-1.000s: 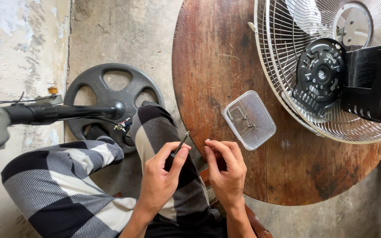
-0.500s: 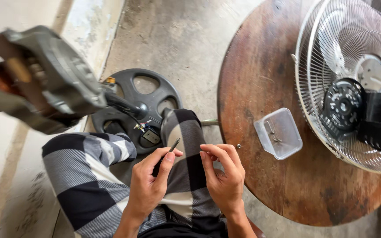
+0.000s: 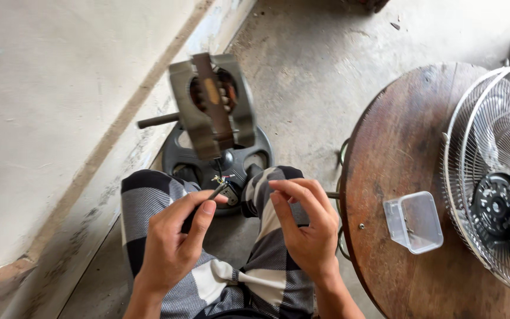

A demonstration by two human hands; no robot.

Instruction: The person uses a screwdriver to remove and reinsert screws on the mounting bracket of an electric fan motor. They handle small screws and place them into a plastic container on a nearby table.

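Note:
My left hand (image 3: 175, 242) pinches a thin dark cable (image 3: 215, 191) whose bared coloured wire ends point up toward a grey metal fan motor (image 3: 212, 103) on a stand. My right hand (image 3: 305, 227) hovers just right of the cable, fingers curled together; whether it holds something small I cannot tell. Both hands are over my lap in checked black-and-white trousers (image 3: 149, 201). The motor stands on a round black base (image 3: 237, 162) on the floor, with a shaft sticking out to the left.
A round wooden table (image 3: 396, 177) is at the right. On it sits a small clear plastic box (image 3: 413, 221) and a wire fan guard (image 3: 491, 171) with a black hub. A pale wall runs along the left; concrete floor lies beyond.
My view has swung left and down, bringing the motor to the middle and pushing the table to the right. My hands stay together on the cable over my lap.

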